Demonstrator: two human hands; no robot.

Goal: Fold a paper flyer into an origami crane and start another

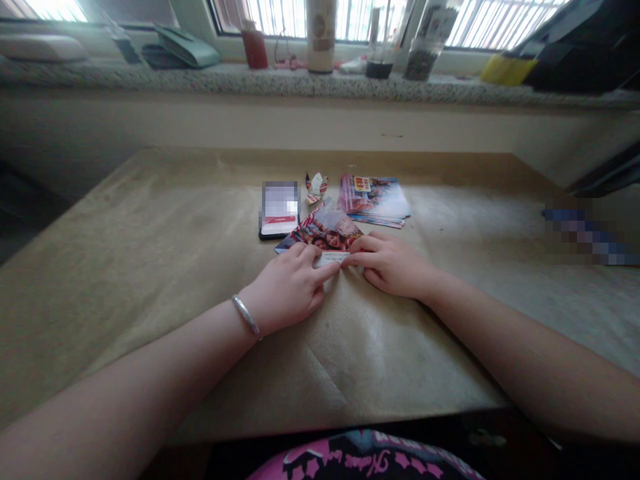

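A colourful printed leaflet [327, 230] lies on the paper-covered table [150, 253] in front of me. My left hand [287, 287], with a silver bangle at the wrist, pinches the leaflet's near white edge with curled fingers. Meeting it from the right, my right hand [393, 263] presses its fingertips together on the same edge. Behind the leaflet lie a stack of similar leaflets [374, 199], a small folded paper piece [315, 187] and a phone [279, 210] with a lit screen.
A stone window ledge [250, 80] runs along the back with a red cup [255, 48], a tall bottle [321, 37], jars and a teal pouch [187, 47]. A blurred blue object [585, 233] rests at the table's right edge. Dark furniture stands at the far right.
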